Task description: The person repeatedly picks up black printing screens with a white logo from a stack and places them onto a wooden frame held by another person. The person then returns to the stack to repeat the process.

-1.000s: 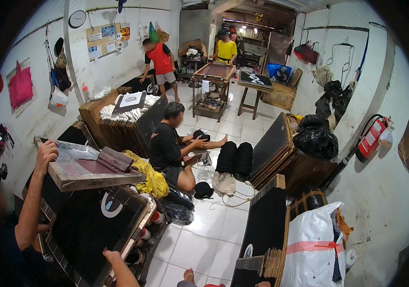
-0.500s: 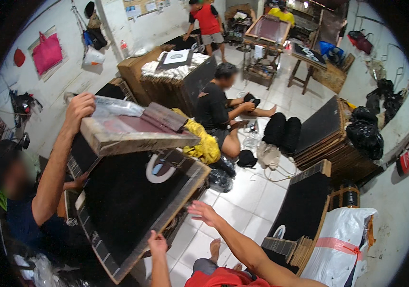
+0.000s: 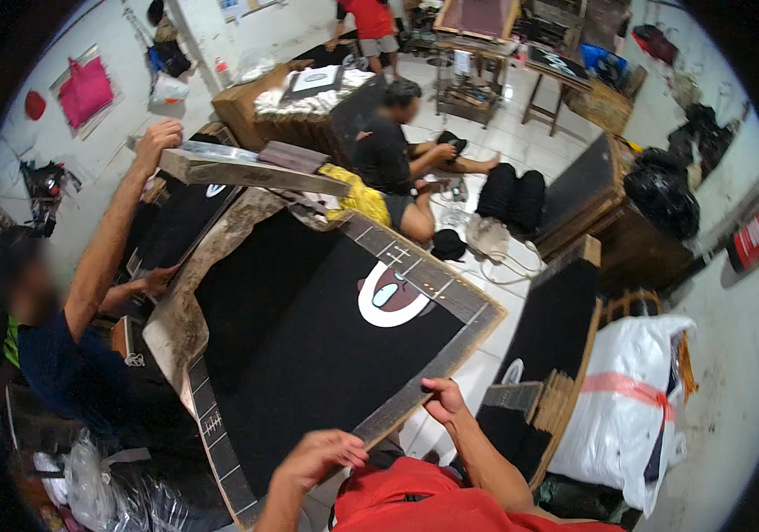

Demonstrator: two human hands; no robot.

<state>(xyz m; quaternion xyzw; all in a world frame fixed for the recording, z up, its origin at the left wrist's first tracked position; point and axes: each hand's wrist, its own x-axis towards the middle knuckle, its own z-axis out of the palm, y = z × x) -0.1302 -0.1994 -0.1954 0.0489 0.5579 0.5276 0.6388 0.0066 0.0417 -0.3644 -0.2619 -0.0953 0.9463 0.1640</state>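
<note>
1. Head view: both of the person's bare hands were at the near edge of a flat screen-printing board (image 3: pixel 441 288), which sloped across the middle, its corner pointing right.
2. The right hand (image 3: pixel 448 401) held that edge narrowly, thumb laid on the grey border, the other fingers mostly hidden beneath.
3. The left hand (image 3: pixel 322 454) was nearer the body on the same edge, fingers bent and close together, tips at the rim; whether they gripped it, I cannot tell.
4. Black cloth (image 3: pixel 282 301) covered the board between its grey borders; a white, brown and pale-blue print (image 3: pixel 388 294) lay beyond the right hand's fingertips, well apart from them.
5. Along the board's far-left side ran a stained tan surface (image 3: pixel 180 306).
6. On the left, a co-worker's raised hand (image 3: pixel 160 142) gripped a framed printing screen (image 3: pixel 255 175), tilted up beyond the board; yellow cloth (image 3: pixel 363 197) was by its right end.
</note>
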